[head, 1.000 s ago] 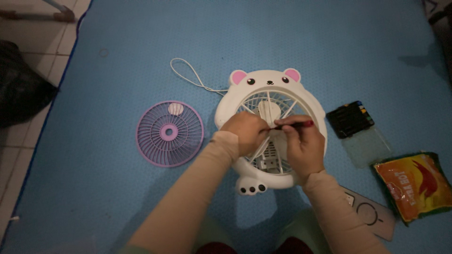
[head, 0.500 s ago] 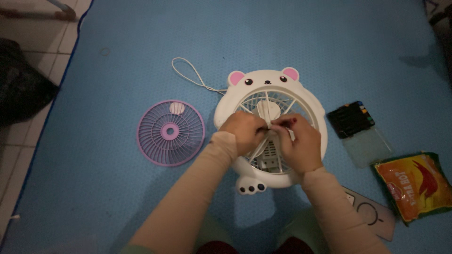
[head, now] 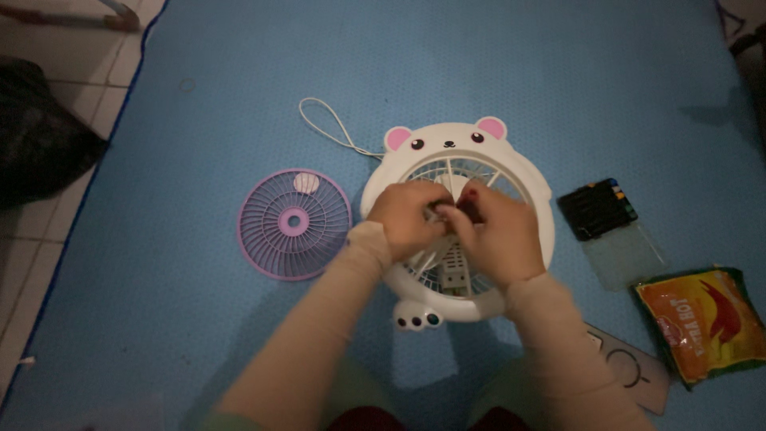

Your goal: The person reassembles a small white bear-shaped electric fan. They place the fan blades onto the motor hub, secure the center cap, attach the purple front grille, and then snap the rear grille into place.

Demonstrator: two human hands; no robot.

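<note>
A white bear-shaped fan lies face up on the blue mat, its front grille off and its white blades showing. Both of my hands meet over its centre. My left hand has its fingers curled and pinched at the fan's hub. My right hand is closed around a small red-handled screwdriver, of which only a dark red bit shows between the fingers. The hub itself is hidden under my fingers. A white cord loop runs from the fan's upper left.
The removed purple grille lies left of the fan. To the right are a black screwdriver case with its clear lid, an orange snack packet and a white flat device. A dark bundle lies on the tiles at left.
My right hand turned and closed in toward the hub, so the red screwdriver went from lying sideways in view to mostly hidden. The view shifted slightly.
</note>
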